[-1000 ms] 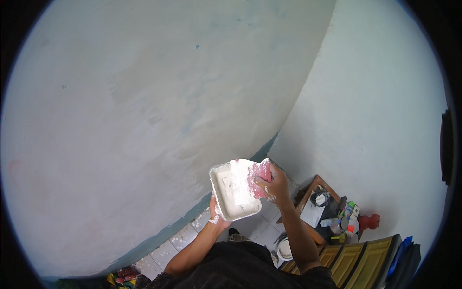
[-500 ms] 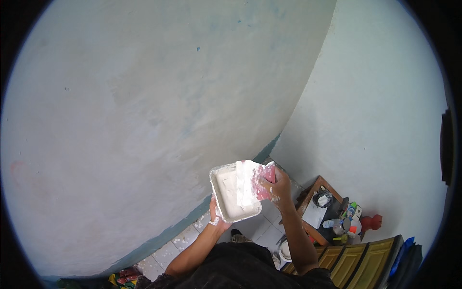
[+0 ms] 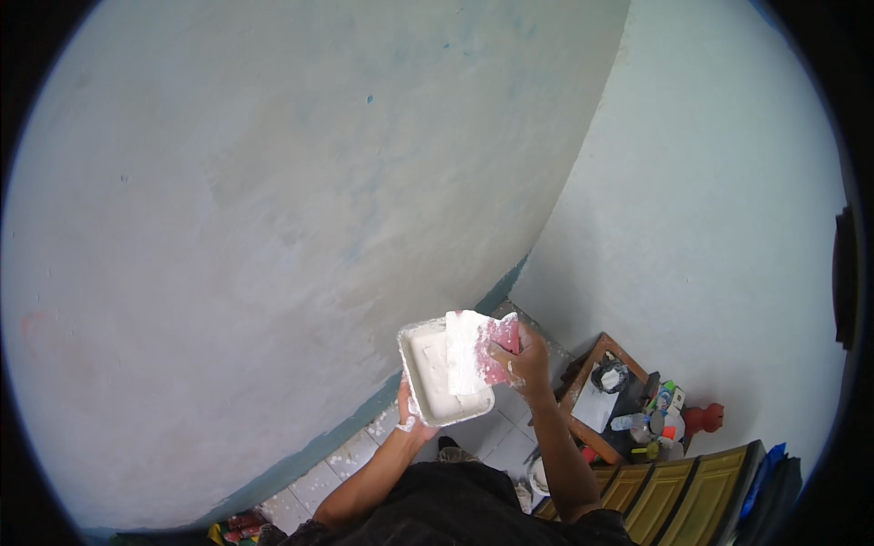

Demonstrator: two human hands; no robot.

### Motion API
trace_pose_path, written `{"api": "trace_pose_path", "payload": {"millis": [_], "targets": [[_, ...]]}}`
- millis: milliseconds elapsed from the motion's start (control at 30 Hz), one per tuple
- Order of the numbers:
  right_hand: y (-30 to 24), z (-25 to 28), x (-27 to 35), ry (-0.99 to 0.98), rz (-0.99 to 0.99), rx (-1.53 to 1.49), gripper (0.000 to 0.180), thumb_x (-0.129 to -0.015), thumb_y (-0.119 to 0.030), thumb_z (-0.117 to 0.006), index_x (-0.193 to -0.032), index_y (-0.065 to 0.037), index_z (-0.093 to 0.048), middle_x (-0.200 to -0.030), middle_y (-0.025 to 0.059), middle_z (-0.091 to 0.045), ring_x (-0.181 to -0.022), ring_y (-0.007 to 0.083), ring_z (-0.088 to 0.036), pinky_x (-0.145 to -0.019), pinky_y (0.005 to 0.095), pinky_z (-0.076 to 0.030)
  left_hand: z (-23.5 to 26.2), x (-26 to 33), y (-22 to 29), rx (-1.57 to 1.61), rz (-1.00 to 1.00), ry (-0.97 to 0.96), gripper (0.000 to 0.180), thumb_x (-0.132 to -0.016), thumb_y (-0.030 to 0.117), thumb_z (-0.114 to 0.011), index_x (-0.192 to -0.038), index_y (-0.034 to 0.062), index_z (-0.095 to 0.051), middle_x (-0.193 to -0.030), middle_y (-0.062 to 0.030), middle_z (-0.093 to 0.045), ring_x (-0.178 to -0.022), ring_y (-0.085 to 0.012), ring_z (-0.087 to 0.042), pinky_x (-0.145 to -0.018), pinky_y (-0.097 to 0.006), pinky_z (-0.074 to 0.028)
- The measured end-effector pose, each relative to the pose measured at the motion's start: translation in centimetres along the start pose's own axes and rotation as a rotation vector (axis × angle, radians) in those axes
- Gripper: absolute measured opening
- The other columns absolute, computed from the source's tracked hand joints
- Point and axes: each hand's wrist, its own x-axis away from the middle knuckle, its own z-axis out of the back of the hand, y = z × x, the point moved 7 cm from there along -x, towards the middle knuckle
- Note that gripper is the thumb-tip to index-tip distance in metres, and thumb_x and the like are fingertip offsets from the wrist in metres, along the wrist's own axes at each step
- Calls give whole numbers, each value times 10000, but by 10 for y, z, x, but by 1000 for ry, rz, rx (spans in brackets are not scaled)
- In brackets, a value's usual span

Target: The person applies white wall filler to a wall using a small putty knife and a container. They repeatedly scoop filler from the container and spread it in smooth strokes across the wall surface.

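Observation:
A shallow rectangular tray (image 3: 409, 369) of white filler paste (image 3: 435, 378) rests on my left hand (image 3: 415, 419), whose fingers grip its near left side from below. Paste is smeared on the tray's rim and on the back of that hand. Over the tray's right part, a broad red putty spreader (image 3: 472, 353) is thickly coated with white along its left half. My right hand (image 3: 528, 366) grips the spreader's red right edge, thumb on top. The spreader covers part of the tray, so I cannot tell whether its blade touches the rim.
A large patchy grey-white wall (image 3: 246, 209) stands ahead and left, meeting a paler wall (image 3: 710, 182) at a corner. To the right is a wooden table (image 3: 592, 409) with bottles and clutter, beside a yellow-brown panelled piece of furniture (image 3: 674, 491). A white bucket (image 3: 539, 476) sits on the tiled floor (image 3: 314, 487).
The tray and the spreader sit very slightly lower in the picture than before. Both hands keep the same grip.

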Motion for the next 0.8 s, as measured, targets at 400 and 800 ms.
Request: {"api": "trace_pose_path", "payload": {"millis": [400, 800], "targets": [[26, -10, 5, -86, -286, -685, 253, -855, -80, -645, -1096, -7, -630, -996, 92, -672, -902, 189, -660, -822, 352, -530, -1, 1, 4, -40, -22, 54, 590, -1001, 472, -354, -1479, 127, -379, -1473, -116, -457, -1330, -333, -467, -1109, -555, -369], [-1, -6, 5, -226, -325, -1074, 288, -950, -84, -562, -1214, 29, -573, -1117, 113, -643, -1012, 217, -646, -906, 364, -521, -16, -6, -13, -138, -73, 74, 558, -1004, 429, -366, -1458, 107, -399, -1453, -120, -475, -1305, -328, -492, -1106, -534, -380]]}}
